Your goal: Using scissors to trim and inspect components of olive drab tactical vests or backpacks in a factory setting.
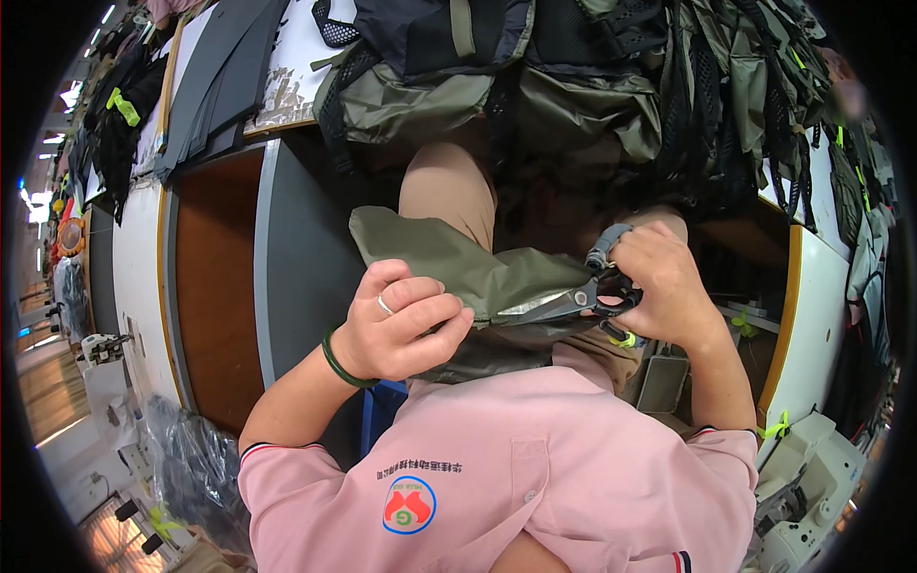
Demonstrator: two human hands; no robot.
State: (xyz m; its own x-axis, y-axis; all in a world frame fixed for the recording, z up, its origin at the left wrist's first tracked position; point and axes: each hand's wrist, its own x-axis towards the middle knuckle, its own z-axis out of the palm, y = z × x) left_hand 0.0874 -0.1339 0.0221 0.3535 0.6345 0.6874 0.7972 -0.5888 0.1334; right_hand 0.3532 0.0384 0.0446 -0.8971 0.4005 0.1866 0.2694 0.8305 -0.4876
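Over my lap lies a piece of olive-green fabric (449,256). Its near edge is pinched in my left hand (406,325), whose fingers are curled in. My right hand (664,282) is closed round the handles of a pair of scissors (552,307), wrapped in grey at one loop. The scissors' blades point left along the fabric's near edge, toward my left fingers. How far the blades are apart is hard to tell. A darker part of the fabric (497,355) hangs below the blades.
Ahead, olive and black backpacks (420,105) overhang the table edge. Dark grey sheets (224,81) lie at the far left, above a cabinet (215,286). A white panel (812,306) and a sewing machine (812,482) stand at right. Clear plastic bags (196,458) sit at lower left.
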